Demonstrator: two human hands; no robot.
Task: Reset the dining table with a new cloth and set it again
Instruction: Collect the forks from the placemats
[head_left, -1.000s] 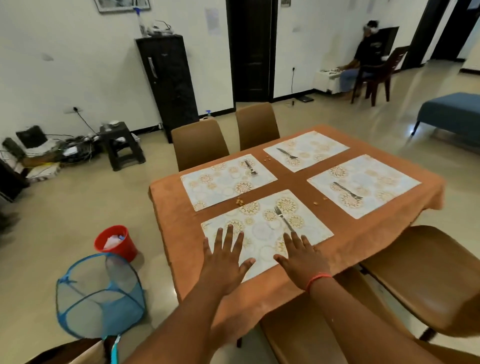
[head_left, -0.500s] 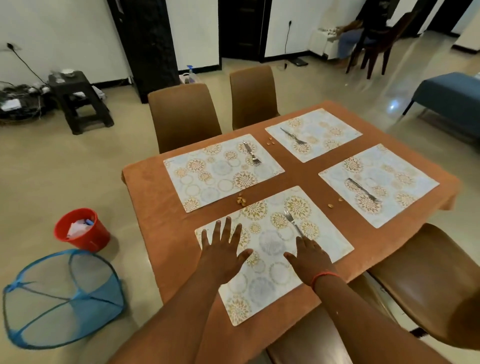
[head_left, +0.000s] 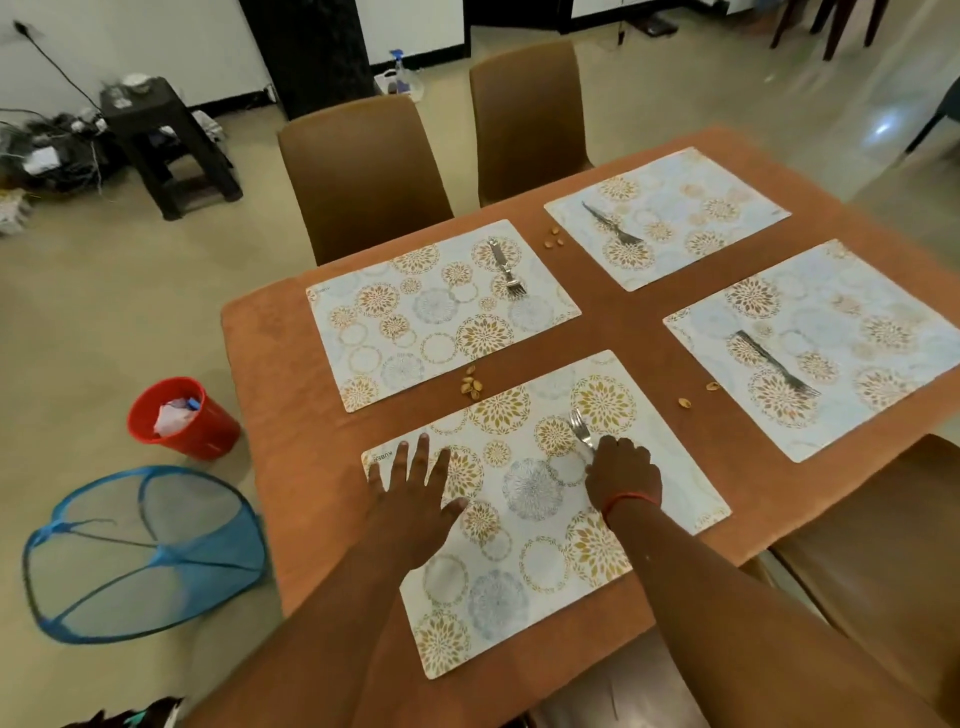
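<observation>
Your right hand (head_left: 623, 475) curls over the handle of the slim, light, rigid, slippery silver metal fork (head_left: 581, 429), tines projecting beyond your knuckles on the thin floral placemat (head_left: 524, 499), left hand (head_left: 413, 496) spread flat alongside.

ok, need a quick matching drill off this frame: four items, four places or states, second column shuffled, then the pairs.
Items
1. left hand
2. right hand
3. red bucket
4. blue mesh hamper

Places or states
A. lying collapsed on the floor, nearer the camera than the bucket
B. fingers curled on the fork on the near placemat
C. upright on the floor left of the table, paper scraps inside
D. flat, fingers spread, on the near placemat's left part

Pairs: 1-D, 2-B, 3-C, 4-A
</observation>
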